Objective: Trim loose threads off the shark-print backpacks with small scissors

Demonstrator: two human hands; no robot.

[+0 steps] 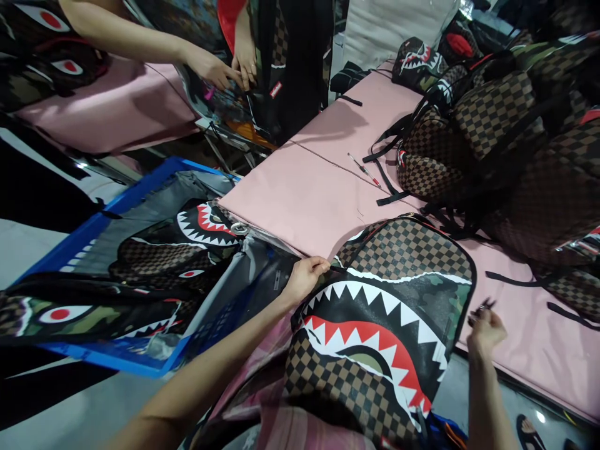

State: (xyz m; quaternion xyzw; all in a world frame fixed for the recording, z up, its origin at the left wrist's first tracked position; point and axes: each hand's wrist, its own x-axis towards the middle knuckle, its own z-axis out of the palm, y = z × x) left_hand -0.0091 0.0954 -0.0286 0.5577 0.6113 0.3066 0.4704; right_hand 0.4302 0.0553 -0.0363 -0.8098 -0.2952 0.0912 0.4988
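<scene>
A backpack (412, 250) with a brown checkered print, a camouflage patch and a red-and-white shark mouth leans over the table's near edge, in front of my body. My left hand (305, 278) is closed in a pinch at its left edge, near the dark seam. To the right of the bag, my right hand (487, 334) is closed around small dark snips (482, 309), whose pointed tips stick up. The right hand is apart from the backpack's right edge.
A pink-covered table (300, 181) bears a pen (364, 170) and a heap of checkered backpacks (497, 119). At left, a blue crate (107, 359) holds more shark-print pieces. Beyond it, another person's hands (229, 72) work on a dark bag.
</scene>
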